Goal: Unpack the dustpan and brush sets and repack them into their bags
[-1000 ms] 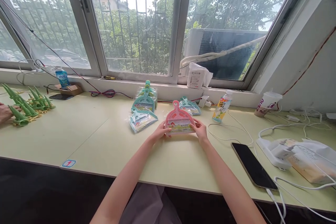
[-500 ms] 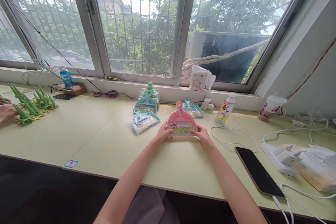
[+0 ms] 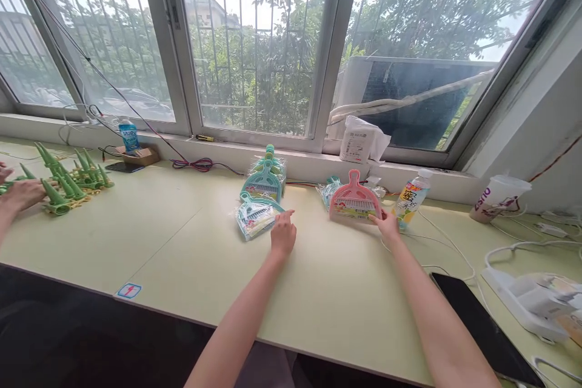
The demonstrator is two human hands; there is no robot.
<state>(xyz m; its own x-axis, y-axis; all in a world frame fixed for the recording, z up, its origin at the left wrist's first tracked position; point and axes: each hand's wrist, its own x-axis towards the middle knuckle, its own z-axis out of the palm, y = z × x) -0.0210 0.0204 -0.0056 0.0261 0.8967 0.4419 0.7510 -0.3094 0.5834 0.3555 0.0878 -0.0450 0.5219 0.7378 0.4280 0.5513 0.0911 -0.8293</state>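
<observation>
My right hand grips the lower right corner of a pink toy dustpan-and-brush set, its handle pointing up and a printed label across the front. My left hand is at the right edge of a wrapped teal dustpan set lying at a slant; its index finger is stretched out, the other fingers are partly hidden, and contact with the set is unclear. Behind that set stands a row of teal dustpan sets in clear film. Another wrapped teal set is partly covered by the pink one.
A drink bottle stands just right of my right hand, near a plastic cup. A phone, white cables and a power strip lie at the right. At far left, another person's hand touches green spiky parts.
The pink set has moved right and back in my right hand. My left hand has let go of it and shifted to the slanted teal set. The view has turned slightly left.
</observation>
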